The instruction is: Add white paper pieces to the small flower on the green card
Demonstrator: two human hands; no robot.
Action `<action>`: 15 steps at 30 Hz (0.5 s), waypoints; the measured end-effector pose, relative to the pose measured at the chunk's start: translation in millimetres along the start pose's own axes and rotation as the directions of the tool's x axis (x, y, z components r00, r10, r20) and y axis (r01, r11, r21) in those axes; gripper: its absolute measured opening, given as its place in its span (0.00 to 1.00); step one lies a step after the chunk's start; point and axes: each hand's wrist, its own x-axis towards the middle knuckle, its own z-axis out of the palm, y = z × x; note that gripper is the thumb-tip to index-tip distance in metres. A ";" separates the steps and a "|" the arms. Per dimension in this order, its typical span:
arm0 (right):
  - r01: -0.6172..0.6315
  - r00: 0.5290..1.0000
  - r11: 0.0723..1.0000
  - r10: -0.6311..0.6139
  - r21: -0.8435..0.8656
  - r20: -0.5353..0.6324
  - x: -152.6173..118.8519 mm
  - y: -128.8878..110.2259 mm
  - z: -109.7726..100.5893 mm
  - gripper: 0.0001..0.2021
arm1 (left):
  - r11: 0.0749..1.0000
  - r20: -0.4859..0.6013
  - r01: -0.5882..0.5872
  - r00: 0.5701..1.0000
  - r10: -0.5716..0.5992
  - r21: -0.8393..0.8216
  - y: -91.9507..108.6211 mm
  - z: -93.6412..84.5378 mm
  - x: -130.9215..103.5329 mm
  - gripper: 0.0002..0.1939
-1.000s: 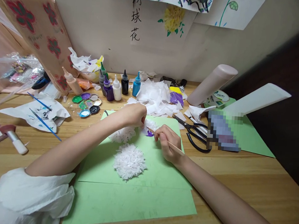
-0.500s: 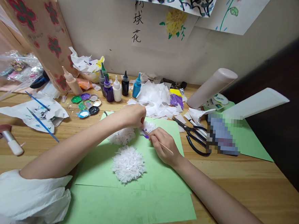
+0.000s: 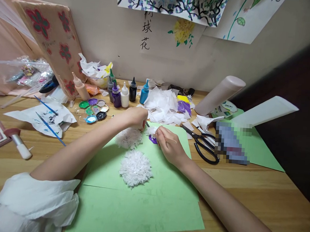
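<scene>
Right grip (image 3: pixel 171 149) pinching pale stick (image 3: pixel 171 141), long axis sideways, visible end pointing right, left grip (image 3: pixel 138 118) state unclear

Right hand (image 3: pixel 172 145) with wooden stick (image 3: pixel 171 141), left hand (image 3: pixel 138 118) close by, white pompom (image 3: pixel 135 168) on green paper (image 3: pixel 137 213).

Wall (image 3: pixel 105 27): softly lit, dull grey, darkening toward 2 o'clock.
Dark panel (image 3: pixel 306 80): nearly black toward 3 o'clock, detail lost.
Green paper (image 3: pixel 137 212): softly shadowed toward 8 o'clock.
White tube (image 3: pixel 268 111): stretched outward toward 3 o'clock.
Blue-grey object (image 3: pixel 231 144): pixelated just past 3 o'clock.
</scene>
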 end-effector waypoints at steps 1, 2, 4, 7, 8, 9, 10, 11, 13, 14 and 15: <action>-0.009 1.000 1.000 0.009 -0.003 -0.014 3.0 -1.1 1.4 0.15 | 1.000 -0.004 0.004 1.000 -0.004 0.000 0.3 0.4 0.2 0.10; -0.019 0.999 1.000 0.019 0.000 -0.029 5.3 -1.5 3.0 0.15 | 1.000 -0.007 0.010 1.000 -0.010 0.000 0.5 0.6 0.2 0.10; -0.024 0.997 1.000 0.025 0.010 -0.068 7.5 0.0 6.5 0.15 | 1.000 -0.014 0.016 1.000 -0.016 -0.002 0.2 0.8 0.0 0.10; 0.051 0.990 0.999 -0.051 -0.007 -0.129 3.9 5.8 10.3 0.15 | 1.000 -0.017 -0.001 1.000 0.001 -0.021 -2.4 1.0 0.5 0.09; 0.084 0.986 0.996 -0.085 -0.014 -0.142 1.6 8.0 10.9 0.15 | 0.999 -0.014 -0.011 1.000 0.011 -0.031 -3.8 1.2 0.9 0.09; 0.110 0.983 0.994 -0.110 -0.014 -0.148 -0.8 10.0 11.2 0.15 | 0.999 -0.011 -0.022 1.000 0.022 -0.041 -5.4 1.4 1.6 0.09; 0.130 0.979 0.991 -0.130 -0.008 -0.156 -3.0 11.7 11.2 0.16 | 0.998 -0.008 -0.032 0.999 0.031 -0.051 -7.0 1.7 2.3 0.09; 0.145 0.977 0.989 -0.143 0.000 -0.161 -4.8 13.0 11.0 0.16 | 0.997 -0.007 -0.040 0.999 0.039 -0.060 -8.5 2.0 3.0 0.09; 0.172 0.971 0.985 -0.168 0.013 -0.168 -6.6 14.3 10.5 0.16 | 0.996 -0.005 -0.049 0.999 0.049 -0.073 -10.8 2.4 4.2 0.09; 0.186 0.969 0.982 -0.181 0.014 -0.166 -6.7 14.5 10.3 0.16 | 0.996 -0.003 -0.051 0.999 0.051 -0.078 -11.5 2.5 4.6 0.09; 0.197 0.968 0.980 -0.192 0.013 -0.162 -6.4 14.5 10.2 0.16 | 0.995 0.000 -0.050 0.999 0.051 -0.082 -12.0 2.6 4.8 0.09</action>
